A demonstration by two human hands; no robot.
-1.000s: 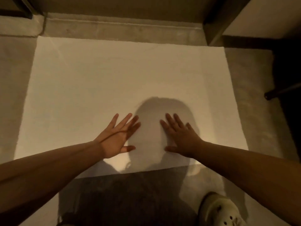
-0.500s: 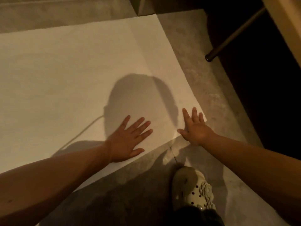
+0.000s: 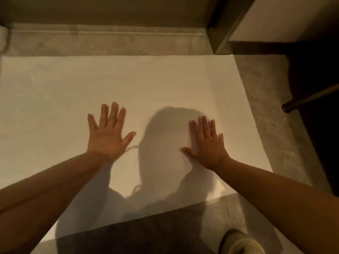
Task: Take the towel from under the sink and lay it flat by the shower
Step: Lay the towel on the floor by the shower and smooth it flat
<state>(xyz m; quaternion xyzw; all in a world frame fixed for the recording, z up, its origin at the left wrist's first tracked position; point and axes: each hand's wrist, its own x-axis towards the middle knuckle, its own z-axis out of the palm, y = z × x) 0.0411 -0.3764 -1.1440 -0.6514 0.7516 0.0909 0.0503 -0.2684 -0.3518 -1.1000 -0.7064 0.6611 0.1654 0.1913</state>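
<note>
Both hands have slid back toward the middle of the towel (image 3: pixel 128 85) since half a second ago, when the right one was out at the near right corner, and the view has swung back to face it square on. So the towel's a big white sheet spread flat on the grey floor (image 3: pixel 271 125), its far edge running right along the raised stone threshold (image 3: pixel 110 41), its right edge angling down toward the near corner. No wrinkles that I can see.

Left hand (image 3: pixel 107 135) is palm down on the cloth, fingers spread wide, gripping nothing. Right hand (image 3: pixel 208 143) is the same deal, flat and splayed, resting inside the shadow of the person's head that falls across the middle of the towel. The hands sit apart with that shadow between them.

Off to the right there's a dark metal leg (image 3: pixel 310 99) angling down onto the floor, clear of the towel. Bottom right corner shows a pale shoe (image 3: pixel 240 242) just beside the towel's near edge.
</note>
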